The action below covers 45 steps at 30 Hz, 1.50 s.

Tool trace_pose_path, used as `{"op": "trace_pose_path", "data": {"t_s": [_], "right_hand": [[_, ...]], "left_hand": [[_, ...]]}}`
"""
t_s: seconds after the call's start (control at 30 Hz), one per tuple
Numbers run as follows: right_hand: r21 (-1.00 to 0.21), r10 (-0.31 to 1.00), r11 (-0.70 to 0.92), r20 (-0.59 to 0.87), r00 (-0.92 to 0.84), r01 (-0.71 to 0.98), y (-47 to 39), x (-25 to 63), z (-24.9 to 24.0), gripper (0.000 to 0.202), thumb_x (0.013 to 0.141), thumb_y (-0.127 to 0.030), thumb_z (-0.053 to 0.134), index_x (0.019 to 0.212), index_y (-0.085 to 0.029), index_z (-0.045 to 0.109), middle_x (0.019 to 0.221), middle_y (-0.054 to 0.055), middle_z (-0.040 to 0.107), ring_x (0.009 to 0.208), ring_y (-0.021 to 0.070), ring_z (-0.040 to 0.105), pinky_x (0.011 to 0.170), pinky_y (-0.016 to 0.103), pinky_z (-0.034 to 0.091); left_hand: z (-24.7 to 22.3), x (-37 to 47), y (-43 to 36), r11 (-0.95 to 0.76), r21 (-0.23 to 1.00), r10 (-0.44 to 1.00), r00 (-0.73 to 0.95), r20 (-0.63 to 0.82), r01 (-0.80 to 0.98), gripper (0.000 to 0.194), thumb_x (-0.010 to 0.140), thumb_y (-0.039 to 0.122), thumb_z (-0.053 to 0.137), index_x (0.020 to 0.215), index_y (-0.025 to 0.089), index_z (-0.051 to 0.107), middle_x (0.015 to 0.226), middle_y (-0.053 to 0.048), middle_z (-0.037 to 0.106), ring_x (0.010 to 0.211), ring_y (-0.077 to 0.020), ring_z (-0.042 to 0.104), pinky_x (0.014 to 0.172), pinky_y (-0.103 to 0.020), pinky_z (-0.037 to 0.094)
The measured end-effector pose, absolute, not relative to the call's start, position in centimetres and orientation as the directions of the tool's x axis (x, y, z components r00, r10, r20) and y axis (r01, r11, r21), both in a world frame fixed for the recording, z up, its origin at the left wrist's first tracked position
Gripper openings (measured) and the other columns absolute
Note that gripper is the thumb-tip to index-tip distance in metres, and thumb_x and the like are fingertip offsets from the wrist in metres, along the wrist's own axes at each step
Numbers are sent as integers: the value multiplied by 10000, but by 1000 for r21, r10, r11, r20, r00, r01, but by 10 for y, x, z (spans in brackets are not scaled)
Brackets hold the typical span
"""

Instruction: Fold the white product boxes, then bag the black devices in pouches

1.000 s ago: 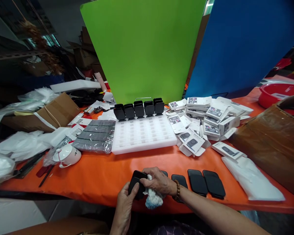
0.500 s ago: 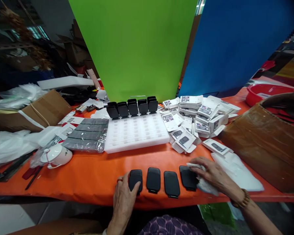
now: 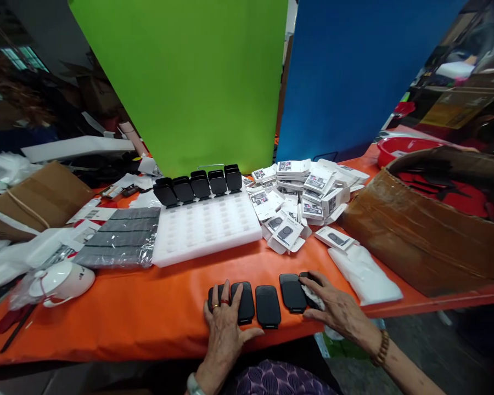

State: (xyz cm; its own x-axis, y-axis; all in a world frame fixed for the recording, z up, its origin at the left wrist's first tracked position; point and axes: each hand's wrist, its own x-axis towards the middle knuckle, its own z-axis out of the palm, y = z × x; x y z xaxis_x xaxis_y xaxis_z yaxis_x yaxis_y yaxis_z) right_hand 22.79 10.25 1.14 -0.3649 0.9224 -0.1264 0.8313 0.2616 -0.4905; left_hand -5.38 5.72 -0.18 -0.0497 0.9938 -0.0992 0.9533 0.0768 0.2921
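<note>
"Eyeing the orange table (image 3: 127,310), what could go wrong?"

"Its near edge, at 6 o'clock, is close; a stray wrist could push something over; a knock to the foam tray (image 3: 208,230), at 11 o'clock, could topple the upright black stands (image 3: 200,185) at its rear."

"And the hands?"

"The left hand (image 3: 224,334) is splayed over black pads (image 3: 268,307) at 9 o'clock, clasping none; dragging could shift them; the right hand (image 3: 340,312), at 3 o'clock, curls round a white cloth (image 3: 319,302); pressing hard could skew the pad underneath."
</note>
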Motion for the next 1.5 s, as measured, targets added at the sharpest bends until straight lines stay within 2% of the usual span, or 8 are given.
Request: {"op": "trace_pose_path", "data": {"t_s": [0.2, 0.37, 0.57, 0.77, 1.0, 1.17, 1.37, 1.5], "right_hand": [[-479, 916, 299, -98, -389, 826, 100, 221, 9, 566, 790, -415, 649, 1306, -233, 504, 1434, 150, 412, 1099, 299, 607, 884, 419, 508], [-514, 909, 286, -120, -398, 809, 104, 226, 12, 553, 785, -395, 664, 1291, -228, 516, 1436, 153, 411, 1117, 300, 594, 897, 413, 498], [-648, 918, 325, 40, -394, 689, 145, 220, 25, 330, 873, -396, 550, 1124, -197, 631, 1159, 109, 655, 1050, 250, 626, 905, 359, 500], [-543, 904, 385, 59, -424, 746, 209, 197, 21, 373, 879, -364, 527, 1190, -183, 625, 1168, 112, 679, 1065, 275, 636, 915, 392, 497], [-496, 954, 299, 129, -272, 815, 292, 183, 45, 447, 878, -302, 532, 1308, -180, 523, 1175, 133, 663, 1070, 296, 614, 915, 403, 456], [-567, 957, 274, 80, -280, 777, 326, 180, 66, 451, 783, -311, 651, 1215, -187, 612, 1149, 108, 679, 1041, 275, 627, 865, 343, 483], [-619, 969, 236, 96, -227, 749, 311, 174, 74, 431, 861, -466, 489, 1109, -159, 662, 893, 78, 730, 759, 230, 673, 671, 319, 511], [-625, 926, 311, 30, -376, 716, 277, 161, 52, 358, 815, -462, 557, 1010, -199, 702, 904, 81, 736, 819, 256, 678, 714, 340, 512]], "left_hand": [[-3, -28, 57, 107, 265, 994, -104, -25, 958, 788, 655, 522, 735, 1355, 254, 490, 1473, -170, 388, 1357, -448, 226, 1039, -652, 102], [-3, -30, 60, 129, 266, 990, -111, -82, 955, 747, 667, 444, 741, 1348, 254, 500, 1487, -164, 367, 1368, -457, 202, 1028, -673, 104], [6, -43, 65, 118, 274, 986, -79, -147, 954, 773, 660, 468, 727, 1359, 242, 487, 1504, -137, 344, 1388, -442, 183, 1059, -648, 123], [15, -71, 86, 175, 236, 982, -150, -118, 956, 612, 778, 383, 619, 1350, 201, 499, 1486, -155, 374, 1381, -390, 262, 1087, -579, 196], [17, -92, 99, 195, 245, 981, -187, -56, 949, 564, 818, 385, 549, 1345, 190, 501, 1480, -152, 386, 1371, -357, 305, 1081, -555, 237], [18, -94, 96, 231, 276, 970, -199, -138, 933, 590, 806, 392, 553, 1350, 169, 499, 1492, -163, 358, 1379, -375, 280, 1092, -557, 224], [11, -106, 96, 225, 321, 974, -206, -93, 920, 547, 816, 375, 532, 1322, 166, 533, 1480, -164, 379, 1371, -370, 303, 1077, -546, 278], [5, -112, 98, 206, 381, 977, -209, -33, 901, 523, 811, 351, 540, 1299, 162, 557, 1472, -163, 394, 1361, -357, 331, 1086, -524, 296]]}}
